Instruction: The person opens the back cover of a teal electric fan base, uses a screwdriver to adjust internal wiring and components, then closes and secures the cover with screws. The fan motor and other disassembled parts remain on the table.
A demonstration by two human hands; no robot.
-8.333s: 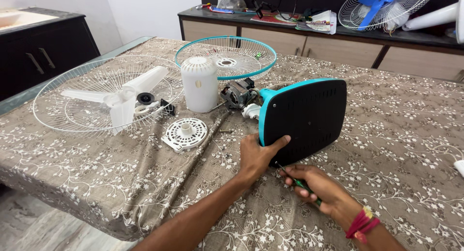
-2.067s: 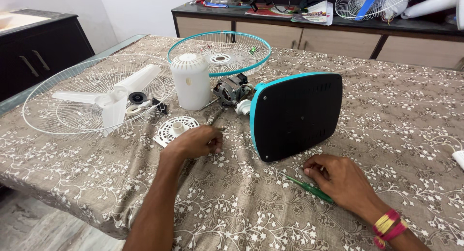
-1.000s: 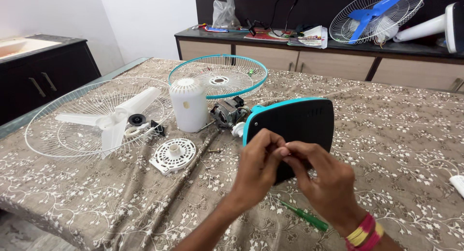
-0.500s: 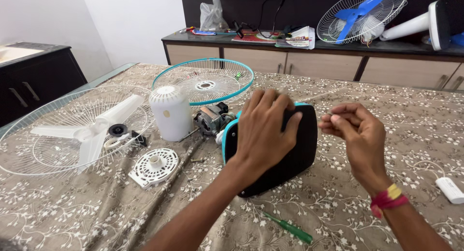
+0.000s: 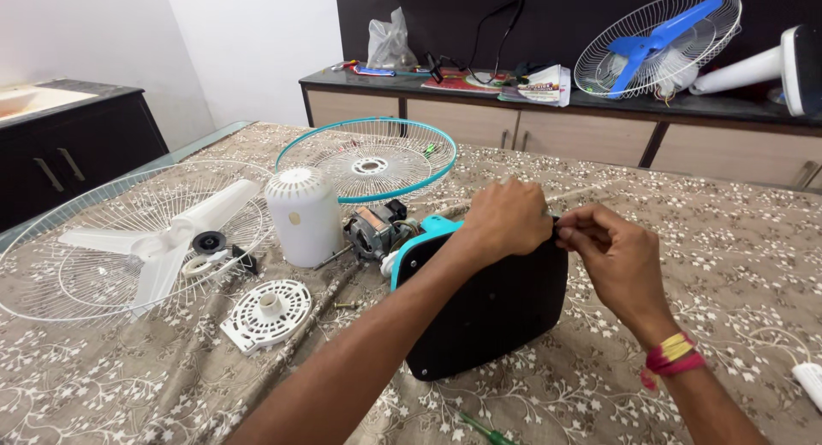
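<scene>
My left hand (image 5: pixel 507 218) grips the top edge of the fan base (image 5: pixel 488 312), which stands tilted on the table (image 5: pixel 753 265). My right hand (image 5: pixel 612 252) pinches narrow at that edge, just beside it; what it holds, I cannot tell.

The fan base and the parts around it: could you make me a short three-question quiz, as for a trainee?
1. True or false: the left hand rests on top of the black fan base.
2. What lies inside the white wire guard on the table? A) white blades B) a cup C) a book
3. Fill in: the green screwdriver lies ____ the base, touched by neither hand.

Key: 1 true. 2 A, the white blades. 3 in front of; the right hand pinches at the base's upper edge.
</scene>
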